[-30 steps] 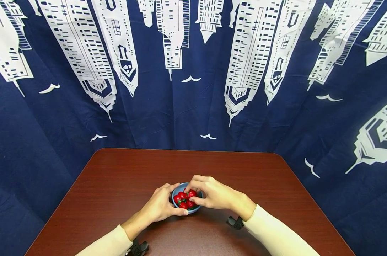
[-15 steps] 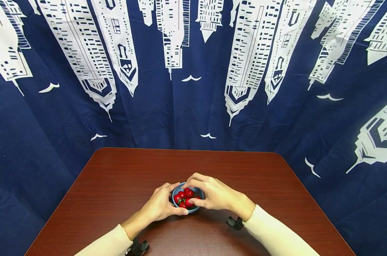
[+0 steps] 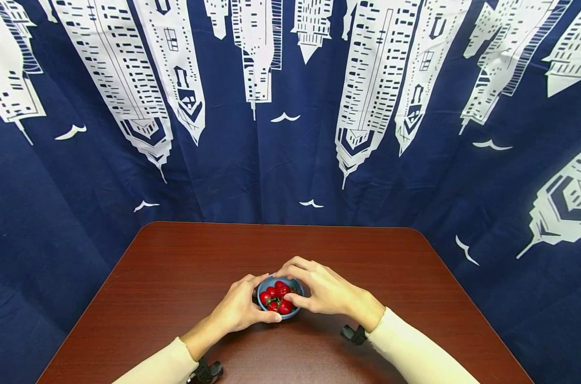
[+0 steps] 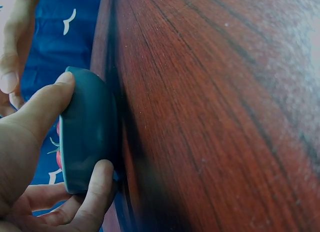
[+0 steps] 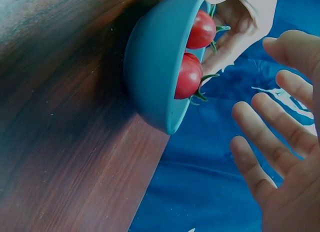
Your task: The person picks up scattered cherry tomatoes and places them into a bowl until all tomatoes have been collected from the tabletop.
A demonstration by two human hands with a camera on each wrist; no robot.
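A small blue bowl (image 3: 295, 313) (image 4: 91, 127) (image 5: 155, 62) stands on the brown table with several red cherry tomatoes (image 3: 285, 307) (image 5: 189, 78) inside, green stems attached. My left hand (image 3: 239, 308) (image 4: 30, 142) grips the bowl from its left side, thumb near the rim and fingers around the outside wall. Over the bowl's right side hovers my right hand (image 3: 325, 290) (image 5: 295, 157); its fingers are spread and loosely bent, with nothing held between them. The right wrist view shows a gap between those fingers and the tomatoes.
The wooden table (image 3: 199, 256) has rounded far corners. Behind it hangs a dark blue cloth (image 3: 232, 176) printed with white buildings and birds. Each wrist carries a black camera mount (image 3: 353, 335).
The right hand's fingers have lifted off the tomatoes and spread apart. A tomato that was under them now lies shifted among the others. My left hand keeps its hold on the bowl.
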